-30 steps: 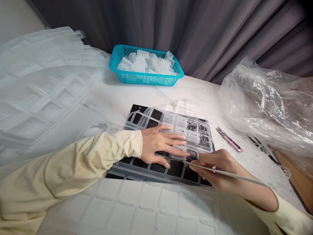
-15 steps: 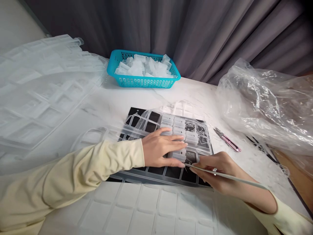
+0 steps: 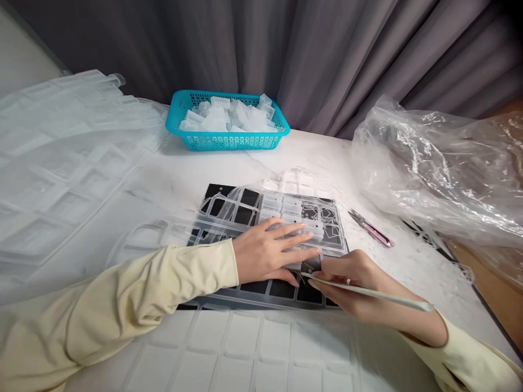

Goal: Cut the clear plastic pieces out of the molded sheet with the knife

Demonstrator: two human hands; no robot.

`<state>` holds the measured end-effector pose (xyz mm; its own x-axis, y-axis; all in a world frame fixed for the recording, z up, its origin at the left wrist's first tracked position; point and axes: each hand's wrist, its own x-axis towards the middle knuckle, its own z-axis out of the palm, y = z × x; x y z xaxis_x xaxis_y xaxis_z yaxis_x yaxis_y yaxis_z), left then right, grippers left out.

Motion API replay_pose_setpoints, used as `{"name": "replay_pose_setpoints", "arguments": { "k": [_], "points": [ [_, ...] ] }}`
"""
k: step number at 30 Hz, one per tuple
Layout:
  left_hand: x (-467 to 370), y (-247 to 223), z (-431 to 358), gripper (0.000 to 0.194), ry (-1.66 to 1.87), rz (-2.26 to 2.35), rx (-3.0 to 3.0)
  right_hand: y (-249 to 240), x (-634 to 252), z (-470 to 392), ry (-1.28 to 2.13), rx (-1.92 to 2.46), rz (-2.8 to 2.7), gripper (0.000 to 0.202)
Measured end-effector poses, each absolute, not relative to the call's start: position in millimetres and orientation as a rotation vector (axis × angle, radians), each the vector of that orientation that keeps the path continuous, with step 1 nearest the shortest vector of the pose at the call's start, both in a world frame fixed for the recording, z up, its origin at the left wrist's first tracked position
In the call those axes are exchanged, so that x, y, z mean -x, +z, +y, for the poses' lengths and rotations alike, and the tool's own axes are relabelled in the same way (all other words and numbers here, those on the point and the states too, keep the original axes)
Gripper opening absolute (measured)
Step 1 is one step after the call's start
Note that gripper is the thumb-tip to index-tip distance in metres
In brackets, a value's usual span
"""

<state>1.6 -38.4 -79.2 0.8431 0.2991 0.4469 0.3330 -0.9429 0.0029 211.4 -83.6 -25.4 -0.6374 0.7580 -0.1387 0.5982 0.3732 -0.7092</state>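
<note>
My left hand lies flat with its fingers spread, pressing on a translucent molded plastic sheet over a black mat. Small clear plastic pieces sit in the sheet's compartments just beyond my fingers. My right hand is closed around a slim pale tool with a thin pointed tip. That tip is on the sheet close to my left thumb; whether it is a blade I cannot tell.
A blue basket of clear pieces stands at the back. Pink-handled thread snips lie right of the mat. Crumpled clear plastic covers the right side, stacked molded sheets the left. Another sheet lies in front.
The view has shifted slightly right. My left hand's fingers have spread wider, reaching further right over the pieces. The tool's tip stays by my left thumb.
</note>
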Motion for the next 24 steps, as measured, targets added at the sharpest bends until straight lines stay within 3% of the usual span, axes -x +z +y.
{"name": "replay_pose_setpoints", "arguments": {
  "k": [5,14,24],
  "points": [
    [1,-81,-32,0.026,-0.798,-0.524,3.230,-26,-212,-85,1.128,1.217,-2.408,0.037],
    [4,-69,-29,0.005,-1.126,-0.871,3.600,-27,-212,-84,1.128,1.210,-2.413,0.037],
    [3,-60,-32,0.018,-1.559,-1.438,3.750,-27,-211,-83,1.145,1.195,-2.396,0.038]
  ]
}}
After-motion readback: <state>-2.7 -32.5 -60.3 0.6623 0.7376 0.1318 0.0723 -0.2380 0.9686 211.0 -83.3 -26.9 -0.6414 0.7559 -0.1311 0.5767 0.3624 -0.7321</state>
